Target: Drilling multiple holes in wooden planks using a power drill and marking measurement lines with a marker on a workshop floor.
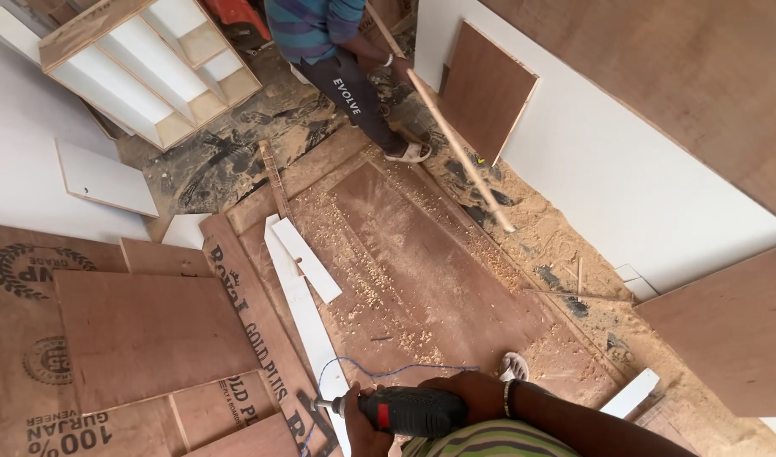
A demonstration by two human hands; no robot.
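We grip the drill with both hands.
Our left hand wraps the power drill's front; our right hand clasps its rear.

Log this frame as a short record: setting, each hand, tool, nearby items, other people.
Setting: workshop floor, sawdust-strewn plywood sheets
Left hand: at the chuck end of the drill
Right hand: gripping the rear of the power drill
Nearby: blue wire, white strips
Other person: standing person holding a wooden stick
Background: white shelf unit
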